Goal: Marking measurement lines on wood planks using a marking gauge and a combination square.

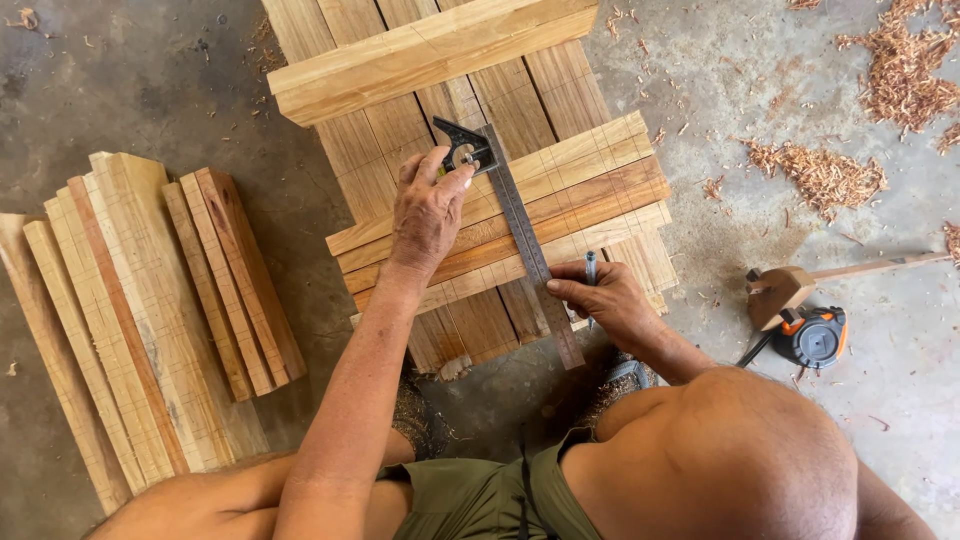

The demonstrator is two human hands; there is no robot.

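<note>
Left hand (428, 212) pressing dark metal combination square (505, 205) onto pale marked wooden slats (560, 200), fingers clamped on head; blade running near-right toward right hand (605, 298), gripping grey pen (590, 268).

Concrete floor (760, 70) carries long planks (400, 130), a stack of wood strips (150, 310) at left, wood shavings (830, 175), a tape measure (815, 337) and a wooden mallet (785, 290).

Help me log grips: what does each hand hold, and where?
Left hand presses the combination square at its head; right hand holds a pencil by its shaft.
</note>
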